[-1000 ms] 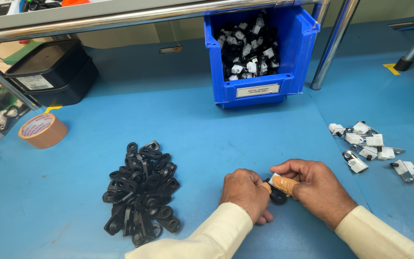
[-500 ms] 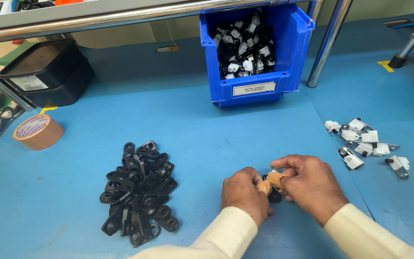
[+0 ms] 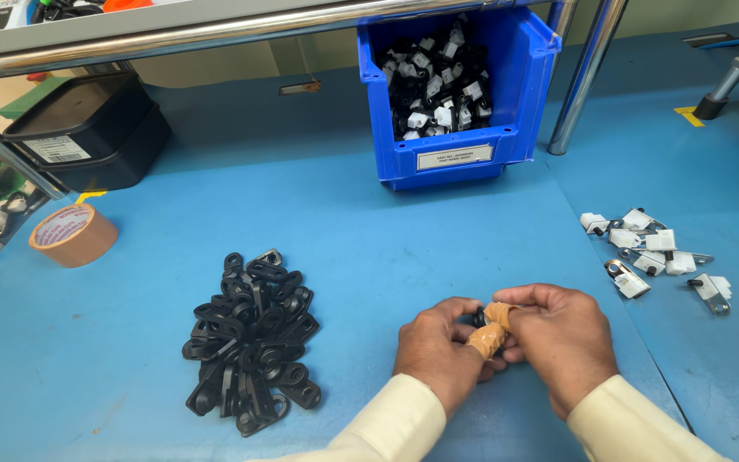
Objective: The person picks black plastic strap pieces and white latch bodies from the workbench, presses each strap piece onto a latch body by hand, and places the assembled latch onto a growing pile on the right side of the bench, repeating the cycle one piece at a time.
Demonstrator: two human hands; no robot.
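Note:
My left hand (image 3: 440,346) and my right hand (image 3: 558,329) meet low in the middle of the view, above the blue table. Both are closed around one small black clip (image 3: 479,318), which the fingers mostly hide. Tan tape wraps a fingertip on each hand. A pile of black plastic clips (image 3: 251,340) lies on the table to the left of my left hand. To the right of my right hand lie several white-and-metal clip parts (image 3: 653,252).
A blue bin (image 3: 506,144) with black and white parts stands at the back centre. A roll of brown tape (image 3: 72,234) sits at the left, a black box (image 3: 87,128) behind it. Metal frame posts (image 3: 585,77) rise beside the bin.
My two hands have stayed together on the small clip, with only slight finger shifts. The view has moved a little.

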